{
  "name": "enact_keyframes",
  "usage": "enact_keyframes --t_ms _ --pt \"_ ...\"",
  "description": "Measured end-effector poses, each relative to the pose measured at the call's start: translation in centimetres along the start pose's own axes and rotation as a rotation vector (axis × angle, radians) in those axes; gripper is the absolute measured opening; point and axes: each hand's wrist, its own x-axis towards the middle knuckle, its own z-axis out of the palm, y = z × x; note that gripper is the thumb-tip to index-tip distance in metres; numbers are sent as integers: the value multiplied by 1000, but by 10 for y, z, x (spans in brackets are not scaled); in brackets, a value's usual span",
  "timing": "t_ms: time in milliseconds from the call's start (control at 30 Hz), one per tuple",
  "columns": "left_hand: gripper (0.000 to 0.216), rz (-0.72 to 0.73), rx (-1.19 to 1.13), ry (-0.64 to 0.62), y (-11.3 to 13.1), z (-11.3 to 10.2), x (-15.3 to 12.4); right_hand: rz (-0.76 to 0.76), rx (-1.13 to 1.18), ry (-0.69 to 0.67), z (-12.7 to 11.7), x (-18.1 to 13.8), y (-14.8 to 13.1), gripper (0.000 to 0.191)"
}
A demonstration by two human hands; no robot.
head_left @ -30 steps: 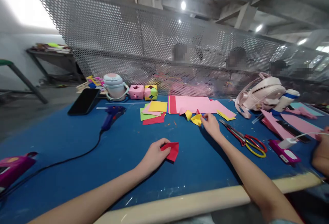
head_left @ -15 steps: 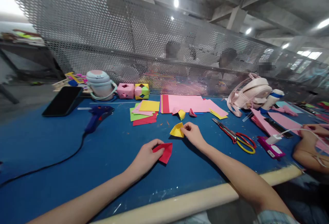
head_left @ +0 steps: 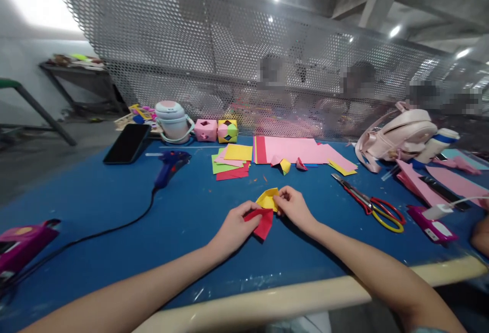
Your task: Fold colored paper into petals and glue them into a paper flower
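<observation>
My left hand (head_left: 236,228) pinches a folded red paper piece (head_left: 263,222) that rests on the blue table (head_left: 114,205). My right hand (head_left: 293,207) grips a folded yellow paper piece (head_left: 267,199) and holds it right against the top edge of the red one. Both pieces meet in the middle of the table, just in front of me.
Behind lie a stack of coloured paper squares (head_left: 231,162), pink sheets (head_left: 292,148), small folded pieces (head_left: 284,165) and two paper cubes (head_left: 216,131). Scissors (head_left: 369,202) lie right, a blue glue gun (head_left: 170,164) and phone (head_left: 128,143) left. Another person's hand (head_left: 480,235) shows at far right.
My right hand picked up the yellow folded piece near the pink sheets and brought it toward me until it met the red piece. My left hand stayed on the red piece.
</observation>
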Motion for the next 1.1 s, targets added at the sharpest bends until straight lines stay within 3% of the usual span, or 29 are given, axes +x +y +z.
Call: enact_keyframes --t_ms 233,433,633,767,933,1100 --pt "17 -19 2 28 2 -2 -1 -18 -3 3 -1 -3 -2 8" --pt "11 -74 -48 128 -2 -2 -1 -50 -15 6 -1 -5 0 8" --pt "12 76 39 257 -3 -2 3 -56 -29 -23 -1 -8 -2 9" --pt "12 89 -41 212 1 2 4 -72 -10 -70 1 -9 -2 12" --pt "11 -13 -213 134 1 5 4 -79 44 -156 3 -12 0 16" --pt "14 -31 -276 129 2 4 3 -117 -35 -61 -3 -7 1 18"
